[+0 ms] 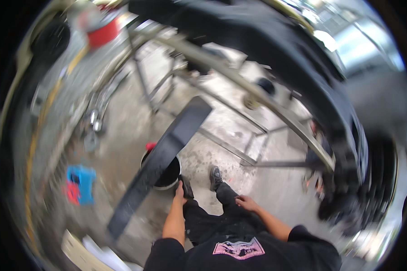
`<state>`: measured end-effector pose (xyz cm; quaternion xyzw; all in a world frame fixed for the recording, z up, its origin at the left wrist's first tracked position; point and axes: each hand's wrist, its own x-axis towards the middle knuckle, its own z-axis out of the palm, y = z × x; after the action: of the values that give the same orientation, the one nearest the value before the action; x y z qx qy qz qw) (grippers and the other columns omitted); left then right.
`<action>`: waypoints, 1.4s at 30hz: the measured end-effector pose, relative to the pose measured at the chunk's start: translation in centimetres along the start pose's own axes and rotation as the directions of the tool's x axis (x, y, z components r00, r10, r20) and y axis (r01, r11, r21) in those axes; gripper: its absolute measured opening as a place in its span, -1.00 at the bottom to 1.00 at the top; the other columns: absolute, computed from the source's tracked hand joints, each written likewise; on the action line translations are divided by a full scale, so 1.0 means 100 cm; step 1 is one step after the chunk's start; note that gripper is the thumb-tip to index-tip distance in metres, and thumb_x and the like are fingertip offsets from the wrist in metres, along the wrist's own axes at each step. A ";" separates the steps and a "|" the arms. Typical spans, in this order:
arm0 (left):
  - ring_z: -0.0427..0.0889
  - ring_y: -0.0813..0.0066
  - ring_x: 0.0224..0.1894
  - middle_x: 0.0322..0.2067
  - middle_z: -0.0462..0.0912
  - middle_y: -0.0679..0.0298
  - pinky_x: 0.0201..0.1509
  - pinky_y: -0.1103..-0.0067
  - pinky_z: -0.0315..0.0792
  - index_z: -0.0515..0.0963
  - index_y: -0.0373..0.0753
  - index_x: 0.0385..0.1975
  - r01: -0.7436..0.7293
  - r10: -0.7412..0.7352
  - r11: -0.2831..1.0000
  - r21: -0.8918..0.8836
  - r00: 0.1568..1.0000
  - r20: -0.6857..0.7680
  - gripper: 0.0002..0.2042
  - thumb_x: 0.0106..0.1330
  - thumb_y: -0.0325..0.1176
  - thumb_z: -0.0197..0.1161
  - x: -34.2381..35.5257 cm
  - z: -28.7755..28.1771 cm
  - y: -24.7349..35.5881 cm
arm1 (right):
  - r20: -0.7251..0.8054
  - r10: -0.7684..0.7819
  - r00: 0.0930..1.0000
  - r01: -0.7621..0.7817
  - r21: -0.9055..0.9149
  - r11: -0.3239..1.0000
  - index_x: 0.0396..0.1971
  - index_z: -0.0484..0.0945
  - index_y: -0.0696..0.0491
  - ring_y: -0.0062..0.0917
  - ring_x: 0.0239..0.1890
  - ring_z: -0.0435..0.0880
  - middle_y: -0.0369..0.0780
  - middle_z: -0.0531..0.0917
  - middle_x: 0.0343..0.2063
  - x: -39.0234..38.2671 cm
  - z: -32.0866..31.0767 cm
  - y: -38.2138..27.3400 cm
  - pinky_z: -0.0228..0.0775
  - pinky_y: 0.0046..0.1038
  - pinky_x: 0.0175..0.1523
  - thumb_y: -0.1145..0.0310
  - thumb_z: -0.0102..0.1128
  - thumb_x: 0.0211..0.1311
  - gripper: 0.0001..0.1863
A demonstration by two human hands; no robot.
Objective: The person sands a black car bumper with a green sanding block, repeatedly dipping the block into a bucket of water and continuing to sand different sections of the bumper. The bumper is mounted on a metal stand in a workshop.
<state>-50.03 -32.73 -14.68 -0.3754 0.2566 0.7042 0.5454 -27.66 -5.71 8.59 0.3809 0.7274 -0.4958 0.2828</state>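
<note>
My left hand (180,195) hangs beside my left leg, next to a dark blocky shape (186,187). Whether that shape is my shoe or something in the hand, I cannot tell; the fingers are blurred. In front of my right thigh is my right hand (246,203), its fingers curled together, and nothing shows clearly in them. A long black panel (160,156) with a wider far end lies slantwise across a round bucket (169,186) with a pale rim. Something red (151,146) shows at the bucket's far side. Neither hand visibly touches the panel.
Ahead stands a metal frame stand (280,110), with a large black curved part (276,40) above it. A blue and red box-like thing (80,185) sits on the floor at left. Farther left runs a yellow floor line (44,110). Cardboard (79,250) lies near left.
</note>
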 end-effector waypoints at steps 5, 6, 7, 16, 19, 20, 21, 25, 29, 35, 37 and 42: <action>0.63 0.28 -0.15 -0.12 0.64 0.27 -0.02 0.29 0.52 0.54 -0.12 0.01 -0.146 0.142 0.962 0.233 0.989 0.031 -0.57 0.41 0.10 0.14 -0.083 0.109 0.029 | -0.185 -0.243 0.952 0.239 -0.045 0.970 0.08 0.56 0.13 -0.24 -0.05 0.69 -0.05 0.71 -0.10 -0.044 -0.006 -0.045 0.49 -0.31 0.10 -0.01 0.10 0.31 -0.45; 0.63 0.28 -0.13 -0.11 0.64 0.28 0.00 0.30 0.52 0.53 -0.12 0.03 -0.179 0.173 0.922 0.343 0.984 0.050 -0.58 0.41 0.07 0.16 -0.083 0.130 0.032 | -0.267 -0.254 0.929 0.253 -0.041 0.967 0.08 0.55 0.14 -0.23 -0.04 0.68 -0.04 0.70 -0.08 -0.049 -0.010 -0.045 0.49 -0.29 0.10 -0.02 0.10 0.32 -0.44; 0.63 0.29 -0.12 -0.11 0.65 0.28 0.01 0.32 0.51 0.52 -0.12 0.05 -0.218 0.213 0.871 0.441 0.975 0.061 -0.59 0.41 0.04 0.17 -0.084 0.148 0.033 | -0.313 -0.262 0.913 0.278 0.005 0.961 0.08 0.56 0.14 -0.23 -0.04 0.68 -0.04 0.70 -0.08 -0.053 -0.021 -0.038 0.49 -0.29 0.10 -0.01 0.10 0.32 -0.45; 0.67 0.31 -0.34 -0.36 0.67 0.25 -0.17 0.38 0.55 0.59 -0.18 -0.17 -0.373 0.221 0.744 0.554 0.920 0.323 -0.61 0.36 0.05 0.13 -0.089 0.303 -0.115 | -0.640 -0.055 0.766 0.361 0.358 0.861 0.05 0.59 0.14 -0.33 -0.16 0.69 -0.08 0.72 -0.13 -0.171 -0.073 0.154 0.50 -0.35 0.03 0.07 0.15 0.32 -0.52; 0.66 0.30 -0.36 -0.40 0.66 0.22 -0.18 0.38 0.54 0.56 -0.18 -0.20 -0.444 0.334 0.707 0.550 0.896 0.293 -0.60 0.36 0.07 0.12 -0.099 0.345 -0.198 | -0.678 -0.037 0.735 0.379 0.363 0.851 0.02 0.60 0.16 -0.33 -0.18 0.70 -0.08 0.72 -0.16 -0.204 -0.109 0.241 0.51 -0.36 0.01 0.10 0.16 0.33 -0.55; 0.65 0.31 -0.37 -0.41 0.65 0.22 -0.19 0.38 0.54 0.56 -0.18 -0.19 -0.484 0.363 0.705 0.518 0.874 0.323 -0.61 0.37 0.06 0.12 -0.100 0.354 -0.214 | -0.672 -0.069 0.737 0.381 0.329 0.864 0.00 0.60 0.16 -0.33 -0.19 0.70 -0.07 0.72 -0.17 -0.214 -0.126 0.255 0.51 -0.37 0.00 0.11 0.17 0.33 -0.56; 0.65 0.33 -0.38 -0.42 0.64 0.23 -0.20 0.39 0.53 0.55 -0.17 -0.18 -0.516 0.388 0.701 0.492 0.855 0.344 -0.62 0.37 0.06 0.11 -0.101 0.360 -0.226 | -0.662 -0.092 0.744 0.378 0.302 0.875 -0.01 0.61 0.17 -0.33 -0.19 0.70 -0.06 0.72 -0.19 -0.231 -0.138 0.260 0.51 -0.37 0.00 0.12 0.17 0.33 -0.56; 0.64 0.40 -0.31 -0.36 0.65 0.28 -0.15 0.44 0.52 0.57 -0.19 -0.14 -0.611 0.456 0.608 0.507 0.791 0.408 -0.57 0.39 0.10 0.08 -0.125 0.387 -0.282 | -0.735 -0.327 0.593 0.488 0.005 0.873 -0.05 0.62 0.18 -0.33 -0.17 0.71 -0.05 0.73 -0.22 -0.285 -0.256 0.221 0.50 -0.36 0.00 0.15 0.17 0.33 -0.60; 0.62 0.53 -0.32 -0.35 0.62 0.35 -0.22 0.54 0.51 0.51 -0.15 -0.02 -0.792 0.571 0.455 0.407 0.610 0.550 -0.65 0.49 -0.01 0.06 -0.148 0.446 -0.327 | -0.745 -0.630 0.218 0.647 -0.374 0.665 -0.14 0.62 0.18 -0.30 -0.16 0.68 -0.08 0.68 -0.27 -0.300 -0.386 0.142 0.48 -0.34 0.00 0.29 0.24 0.25 -0.71; 0.60 0.57 -0.26 -0.22 0.59 0.37 -0.20 0.59 0.48 0.42 -0.18 0.15 -0.895 0.599 0.267 0.357 0.444 0.666 -0.62 0.53 -0.07 0.03 -0.144 0.520 -0.359 | -0.632 -0.758 -0.159 0.210 -0.772 0.600 0.16 0.42 0.09 -0.16 0.15 0.44 -0.09 0.49 0.07 -0.293 -0.497 0.053 0.28 -0.23 0.27 0.29 0.39 0.06 -0.38; 0.52 0.66 -0.15 -0.11 0.57 0.39 -0.05 0.63 0.41 0.40 -0.25 0.24 -0.932 0.642 0.151 0.329 0.346 0.684 -0.58 0.53 -0.14 0.04 -0.140 0.542 -0.375 | -0.588 -0.792 -0.165 0.075 -0.808 0.584 0.21 0.36 0.11 -0.21 0.17 0.40 -0.13 0.46 0.08 -0.278 -0.519 0.042 0.20 -0.20 0.31 0.15 0.46 -0.01 -0.22; 0.42 0.71 -0.17 -0.02 0.52 0.39 -0.08 0.76 0.35 0.31 -0.30 0.35 -0.969 0.692 0.149 0.198 0.245 0.679 -0.53 0.49 -0.30 0.10 -0.138 0.577 -0.421 | -0.511 -0.860 0.014 0.010 -0.860 0.511 0.28 0.31 0.08 -0.21 0.19 0.41 -0.11 0.44 0.12 -0.259 -0.544 0.016 0.24 -0.22 0.26 -0.03 0.50 -0.10 -0.06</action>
<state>-22.19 15.30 32.30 0.2013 0.4995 0.8261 0.1657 -13.89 38.50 47.12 0.1845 0.9300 0.0787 -0.3079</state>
